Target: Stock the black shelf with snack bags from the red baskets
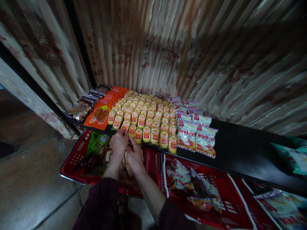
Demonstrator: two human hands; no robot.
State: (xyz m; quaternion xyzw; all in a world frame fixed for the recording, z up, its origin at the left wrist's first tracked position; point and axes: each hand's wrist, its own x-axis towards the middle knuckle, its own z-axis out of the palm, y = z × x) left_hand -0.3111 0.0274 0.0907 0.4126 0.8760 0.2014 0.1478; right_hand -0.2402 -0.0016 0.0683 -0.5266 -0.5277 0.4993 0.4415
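Note:
My left hand (pixel 119 141) reaches to the front edge of the shelf, its fingers curled in. Its fingertips touch or nearly touch a small yellow wrapped cake (pixel 126 125) in the front row. Close beside it, my right hand (pixel 134 156) is also closed, with fingers bent towards the left. What the fingers hold, if anything, is hidden. Rows of the same yellow wrapped cakes (pixel 154 135), with red and white labels, stand packed together behind the hands. Under both hands is a red shopping basket (pixel 151 163) with a green packet (pixel 97 142) and other wrapped food in it.
On the black shelf (pixel 235 150), an orange snack bag (pixel 100 111) and dark packets (pixel 82 107) lie left of the cakes. White, red and blue snack bags (pixel 187 134) lie right. A second red basket (pixel 216 183) holds similar bags. A pleated curtain (pixel 144 44) hangs behind.

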